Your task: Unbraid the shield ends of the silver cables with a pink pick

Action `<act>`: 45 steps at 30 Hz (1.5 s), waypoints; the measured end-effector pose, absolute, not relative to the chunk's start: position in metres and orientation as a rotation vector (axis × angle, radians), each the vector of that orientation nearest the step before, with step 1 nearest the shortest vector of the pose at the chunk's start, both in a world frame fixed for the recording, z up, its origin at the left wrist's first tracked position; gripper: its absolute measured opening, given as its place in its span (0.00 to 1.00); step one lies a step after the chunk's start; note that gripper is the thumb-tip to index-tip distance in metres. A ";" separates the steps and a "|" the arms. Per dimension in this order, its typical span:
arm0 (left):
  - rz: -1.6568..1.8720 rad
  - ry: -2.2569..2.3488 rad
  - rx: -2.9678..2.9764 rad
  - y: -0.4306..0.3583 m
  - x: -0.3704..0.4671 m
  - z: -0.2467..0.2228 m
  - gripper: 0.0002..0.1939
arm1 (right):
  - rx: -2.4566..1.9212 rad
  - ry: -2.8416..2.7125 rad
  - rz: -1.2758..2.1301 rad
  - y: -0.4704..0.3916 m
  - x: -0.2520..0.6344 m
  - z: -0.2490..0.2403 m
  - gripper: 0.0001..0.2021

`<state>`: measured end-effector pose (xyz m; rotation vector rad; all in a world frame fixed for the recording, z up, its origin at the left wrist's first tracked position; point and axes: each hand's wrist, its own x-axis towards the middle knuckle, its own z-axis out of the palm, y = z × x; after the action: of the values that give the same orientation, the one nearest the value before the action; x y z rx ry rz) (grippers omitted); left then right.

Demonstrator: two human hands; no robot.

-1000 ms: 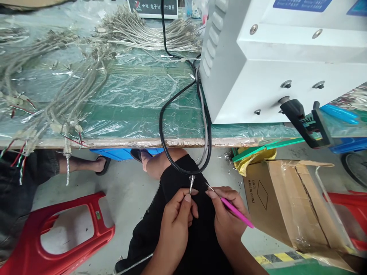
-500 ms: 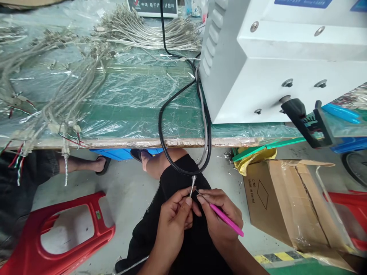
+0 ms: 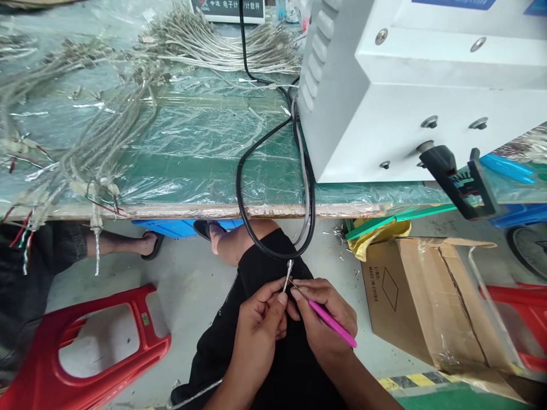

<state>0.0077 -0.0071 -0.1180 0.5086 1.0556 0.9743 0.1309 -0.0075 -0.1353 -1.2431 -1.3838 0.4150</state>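
- Currently the left hand [image 3: 260, 319] is pinched shut, thumb against fingers, on the cable [image 3: 289, 272], whose stripped, silvery end points up and away from the body.
- The right hand [image 3: 322, 316] has its fingers closed round the pink pick [image 3: 332, 323], held like a pen, with the handle slanting down to the right.
- The pick's thin metal tip reaches the cable just above the left thumb; whether it touches is too fine to tell.
- The cable's worked end is over the black trousers [image 3: 261, 267], below the tabletop [image 3: 192, 171] edge and just under the hanging loop of a black cord [image 3: 239, 193].
- A pale cord [image 3: 196, 396] crosses the trousers at lower left; I cannot tell whether it belongs to the held cable.
- On the tabletop's left, clear leads [image 3: 92, 148] lie with red, green and white wire ends, some hanging over the edge.
- Behind them, a thick bundle [image 3: 226, 51] lies in front of a scale [image 3: 231, 10].
- To the right stands a white machine [image 3: 337, 131], the cord running beside it.
- Below, a carton [image 3: 410, 307] sits on the floor [image 3: 179, 296] at right, a red stool [image 3: 106, 390] at left, near another person's leg [image 3: 115, 244].
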 end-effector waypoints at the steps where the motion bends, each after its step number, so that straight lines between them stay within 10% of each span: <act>1: 0.976 1.058 0.508 -0.007 0.008 -0.118 0.18 | -1.242 -1.393 0.421 -0.007 0.131 -0.135 0.11; 45: 1.086 1.147 0.535 -0.017 0.015 -0.119 0.15 | -1.519 -0.764 0.580 0.008 0.141 -0.144 0.07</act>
<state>0.0148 -0.0166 -0.1190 0.5346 1.1475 1.0861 0.1413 0.0082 -0.1443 -1.5187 -0.7645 0.5796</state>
